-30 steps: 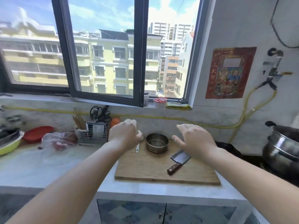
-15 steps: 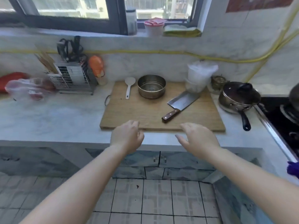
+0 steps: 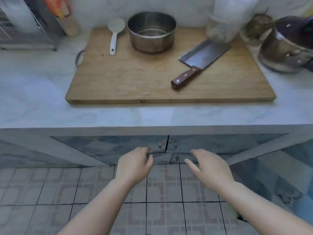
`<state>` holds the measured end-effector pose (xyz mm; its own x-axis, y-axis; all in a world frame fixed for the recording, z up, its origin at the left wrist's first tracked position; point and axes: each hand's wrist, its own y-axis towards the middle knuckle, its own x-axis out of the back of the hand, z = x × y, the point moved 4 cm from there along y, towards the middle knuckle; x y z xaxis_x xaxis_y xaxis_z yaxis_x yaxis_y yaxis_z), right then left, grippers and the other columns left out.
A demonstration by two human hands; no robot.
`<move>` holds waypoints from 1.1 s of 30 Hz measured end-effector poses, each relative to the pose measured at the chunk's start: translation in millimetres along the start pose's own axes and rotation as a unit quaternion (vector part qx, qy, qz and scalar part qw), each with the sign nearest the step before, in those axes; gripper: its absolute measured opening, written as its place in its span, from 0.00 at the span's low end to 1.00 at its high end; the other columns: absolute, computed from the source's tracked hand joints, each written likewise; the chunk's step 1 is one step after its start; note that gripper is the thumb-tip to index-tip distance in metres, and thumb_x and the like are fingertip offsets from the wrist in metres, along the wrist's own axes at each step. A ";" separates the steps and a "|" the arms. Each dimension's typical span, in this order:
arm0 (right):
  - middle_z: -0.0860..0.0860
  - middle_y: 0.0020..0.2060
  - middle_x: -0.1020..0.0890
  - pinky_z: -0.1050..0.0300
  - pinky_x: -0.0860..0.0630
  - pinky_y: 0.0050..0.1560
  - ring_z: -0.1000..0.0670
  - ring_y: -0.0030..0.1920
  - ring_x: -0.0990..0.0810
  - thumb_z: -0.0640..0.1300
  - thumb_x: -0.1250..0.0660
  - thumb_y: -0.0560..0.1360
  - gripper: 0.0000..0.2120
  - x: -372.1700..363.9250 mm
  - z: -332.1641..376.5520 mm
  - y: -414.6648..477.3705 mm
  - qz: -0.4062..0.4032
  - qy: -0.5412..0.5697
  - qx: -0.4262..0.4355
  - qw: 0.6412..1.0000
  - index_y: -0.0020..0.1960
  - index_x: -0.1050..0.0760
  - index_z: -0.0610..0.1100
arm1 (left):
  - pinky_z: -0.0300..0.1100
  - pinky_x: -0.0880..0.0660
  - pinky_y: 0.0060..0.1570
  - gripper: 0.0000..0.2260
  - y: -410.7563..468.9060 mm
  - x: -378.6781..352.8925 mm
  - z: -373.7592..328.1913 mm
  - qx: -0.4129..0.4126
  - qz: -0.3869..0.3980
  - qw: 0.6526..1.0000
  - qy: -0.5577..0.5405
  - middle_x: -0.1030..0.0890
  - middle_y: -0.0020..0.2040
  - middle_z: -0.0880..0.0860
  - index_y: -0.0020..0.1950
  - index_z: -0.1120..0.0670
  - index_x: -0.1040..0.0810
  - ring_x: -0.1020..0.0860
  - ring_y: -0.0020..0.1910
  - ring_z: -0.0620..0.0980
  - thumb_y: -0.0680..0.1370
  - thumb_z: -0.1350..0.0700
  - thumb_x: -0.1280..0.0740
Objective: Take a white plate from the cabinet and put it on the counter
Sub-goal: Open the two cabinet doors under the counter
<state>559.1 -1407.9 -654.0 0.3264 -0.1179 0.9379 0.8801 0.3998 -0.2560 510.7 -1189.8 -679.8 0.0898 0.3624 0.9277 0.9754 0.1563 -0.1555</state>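
Observation:
Below the pale stone counter (image 3: 152,116) is a cabinet with two closed doors (image 3: 118,145) that meet at small metal handles (image 3: 167,145). No white plate is visible; the cabinet's inside is hidden. My left hand (image 3: 133,165) hangs in front of the lower edge of the left door, fingers loosely curled, holding nothing. My right hand (image 3: 210,168) hovers before the right door with fingers spread and empty. Both hands sit just below the handles, not touching them.
A wooden cutting board (image 3: 135,78) lies on the counter with a steel bowl (image 3: 151,36), a white spoon (image 3: 114,34) and a cleaver (image 3: 198,63) on it. A lidded pot (image 3: 288,46) stands at the right, a metal rack (image 3: 25,28) at the left. Tiled floor (image 3: 50,192) below.
The view has tilted down from the window to the cabinet front. Both hands have dropped from above the cutting board to just below the door handles.

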 end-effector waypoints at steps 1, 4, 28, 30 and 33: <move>0.52 0.56 0.20 0.51 0.25 0.49 0.48 0.56 0.23 0.61 0.49 0.76 0.23 -11.4 -3.8 4.7 0.004 0.001 -0.009 1.000 0.60 0.28 0.49 | 0.43 0.26 0.43 0.18 4.0 -11.1 2.3 0.009 0.004 1.000 -0.008 0.20 0.60 0.47 0.64 0.47 0.27 0.21 0.53 0.49 0.77 0.46 0.45; 0.49 0.56 0.20 0.51 0.24 0.46 0.45 0.55 0.23 0.60 0.47 0.76 0.22 -45.6 -12.9 23.7 0.007 0.030 -0.038 0.999 0.60 0.27 0.48 | 0.43 0.27 0.45 0.18 19.2 -45.3 11.2 0.045 0.016 0.998 -0.038 0.21 0.62 0.49 0.64 0.47 0.27 0.22 0.56 0.52 0.77 0.47 0.43; 0.52 0.51 0.16 0.50 0.23 0.47 0.46 0.51 0.20 0.56 0.37 0.75 0.15 -140.9 -27.7 76.7 -0.090 0.205 -0.068 0.972 0.52 0.21 0.47 | 0.44 0.23 0.48 0.14 59.1 -130.7 20.0 0.157 -0.022 0.954 -0.253 0.15 0.48 0.48 0.50 0.52 0.17 0.19 0.48 0.49 0.74 0.45 0.33; 0.50 0.50 0.16 0.50 0.23 0.45 0.44 0.50 0.20 0.56 0.38 0.75 0.15 -140.1 -27.7 69.7 -0.085 0.184 -0.061 0.977 0.52 0.21 0.47 | 0.47 0.22 0.49 0.14 48.7 -131.4 19.7 0.150 -0.015 0.960 -0.236 0.15 0.48 0.50 0.51 0.52 0.17 0.19 0.49 0.51 0.74 0.45 0.34; 0.51 0.49 0.15 0.53 0.24 0.41 0.43 0.48 0.19 0.55 0.38 0.75 0.13 -140.0 -27.3 55.7 -0.080 0.153 -0.056 0.983 0.51 0.21 0.47 | 0.47 0.22 0.48 0.14 32.0 -131.8 19.4 0.140 -0.008 0.965 -0.222 0.15 0.49 0.51 0.52 0.53 0.17 0.19 0.48 0.52 0.75 0.45 0.34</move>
<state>571.8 -1393.9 -806.0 0.2536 -0.4460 0.8584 0.9556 0.2532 -0.1508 526.1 -1214.7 -813.6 -0.0812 0.7054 0.7042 0.8777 0.3854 -0.2849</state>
